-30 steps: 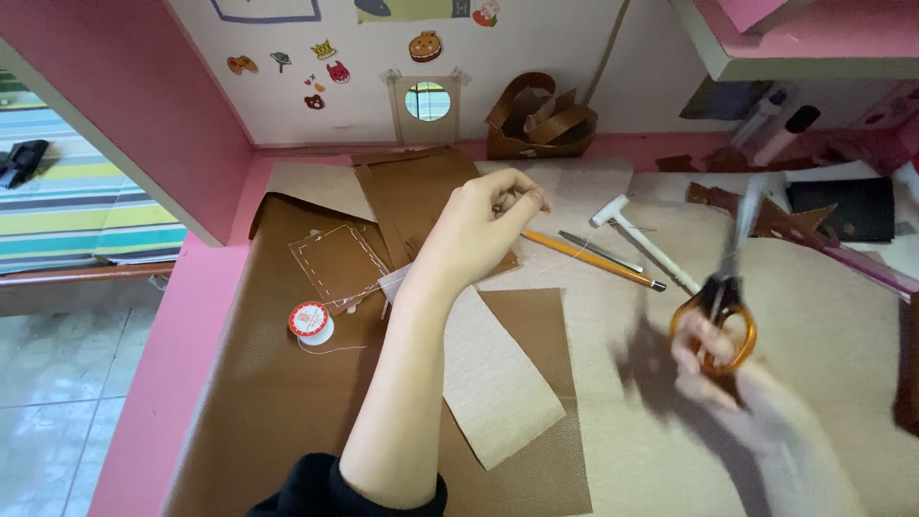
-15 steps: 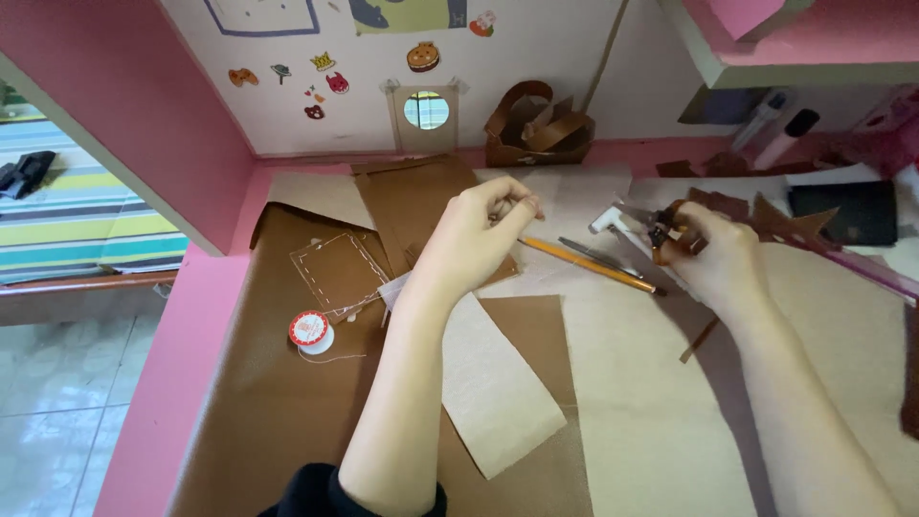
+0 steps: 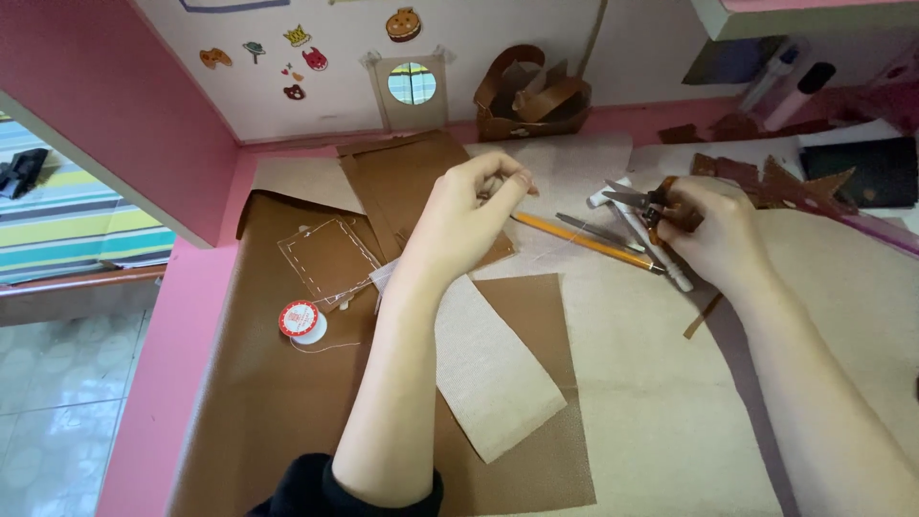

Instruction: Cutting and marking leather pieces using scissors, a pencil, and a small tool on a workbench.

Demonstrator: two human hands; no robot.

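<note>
- Brown leather sheets (image 3: 287, 383) cover your desk
- Your left hand (image 3: 469, 215) pinches a thin thread (image 3: 550, 251) above them
- Your right hand (image 3: 713, 230) grips orange-handled scissors (image 3: 643, 201), blades parted, near the pencil (image 3: 584, 241)

Hidden / cut off / unresolved

Right hand (image 3: 713, 235) covered the scissors (image 3: 643, 203) handles; only blade tips showed. Whatever the left hand (image 3: 469, 215) pinched was too small to tell. Left forearm hid part of the beige fabric strip (image 3: 488, 369). Top edge cropped the wall stickers (image 3: 402, 21).
</note>
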